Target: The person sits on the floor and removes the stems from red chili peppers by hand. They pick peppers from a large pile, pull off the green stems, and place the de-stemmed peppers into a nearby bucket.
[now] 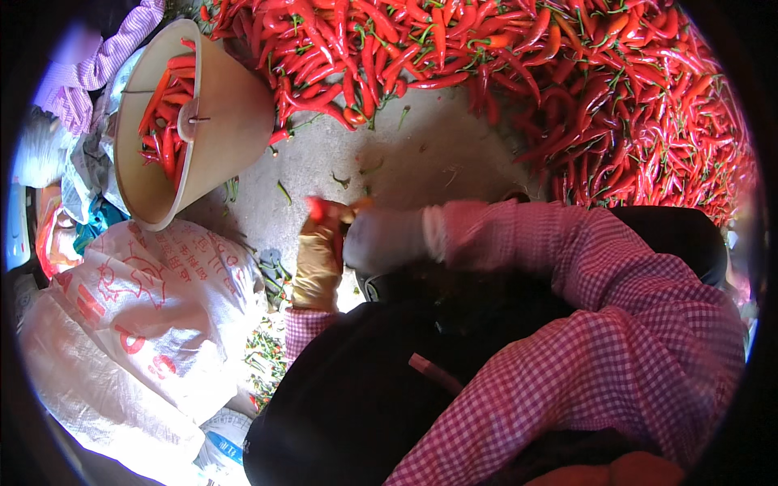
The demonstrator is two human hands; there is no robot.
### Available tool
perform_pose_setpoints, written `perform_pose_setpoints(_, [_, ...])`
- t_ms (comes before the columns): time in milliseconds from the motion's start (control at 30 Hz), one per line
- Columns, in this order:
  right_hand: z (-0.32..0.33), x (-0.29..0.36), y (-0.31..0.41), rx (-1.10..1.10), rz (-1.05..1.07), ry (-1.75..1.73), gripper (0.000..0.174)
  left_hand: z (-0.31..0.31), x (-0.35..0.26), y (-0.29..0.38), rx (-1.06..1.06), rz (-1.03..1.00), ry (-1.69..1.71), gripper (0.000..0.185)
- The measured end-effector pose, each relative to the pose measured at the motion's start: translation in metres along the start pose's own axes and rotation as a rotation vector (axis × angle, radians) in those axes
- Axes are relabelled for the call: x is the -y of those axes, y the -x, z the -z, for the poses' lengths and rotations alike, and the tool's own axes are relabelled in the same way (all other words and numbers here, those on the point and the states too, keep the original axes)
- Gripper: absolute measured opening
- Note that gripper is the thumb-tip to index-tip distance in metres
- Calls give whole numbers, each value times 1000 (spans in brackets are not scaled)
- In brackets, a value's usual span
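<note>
My left hand (321, 258), in a tan glove, is raised over the concrete floor (322, 158) and closed on a red chili pepper (315, 208). Against it, to the right, is my right hand (384, 238) in a pale glove, blurred, its fingers meeting the left hand's; whether it grips anything is unclear. A large heap of red chili peppers (614, 109) with green stems spreads beyond both hands. Up and to the left, a beige plastic bucket (234, 121) lies tilted, with red peppers (167, 115) inside.
A white woven sack (170, 316) with red print stands at the left. Beside it, green stems (264, 358) lie scattered. Loose stems (284, 192) also lie on the floor. Another person's checked sleeve (118, 61) shows at the upper left, near plastic bags (39, 152).
</note>
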State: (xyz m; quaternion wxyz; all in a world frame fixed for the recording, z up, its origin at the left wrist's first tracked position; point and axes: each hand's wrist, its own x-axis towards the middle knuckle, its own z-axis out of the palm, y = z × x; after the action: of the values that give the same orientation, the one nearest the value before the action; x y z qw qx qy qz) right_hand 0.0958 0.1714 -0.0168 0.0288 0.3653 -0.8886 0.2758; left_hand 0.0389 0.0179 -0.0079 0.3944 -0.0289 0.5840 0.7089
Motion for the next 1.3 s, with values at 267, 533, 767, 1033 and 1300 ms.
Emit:
perform_pose_setpoints(267, [19,-67,-38,141,-269,26,19,29,-15,-12,-136,-78,-282,25])
perform_pose_setpoints(533, [-22,-131,-55,-124,-768,962,33,7,42,-48,-192,240,332,29])
perform_pose_setpoints(767, [-26,-73,-29,-46,-727,-220,49,13,22,-28,-210,-130,224,29])
perform_pose_setpoints(1033, [10,-51,-19,-155,-636,-551,37,15,37,-42,-69,67,555,30])
perform_pose_setpoints(1300, [57,-75,16,91,-304,373,44,11,12,-17,-205,-74,308,32])
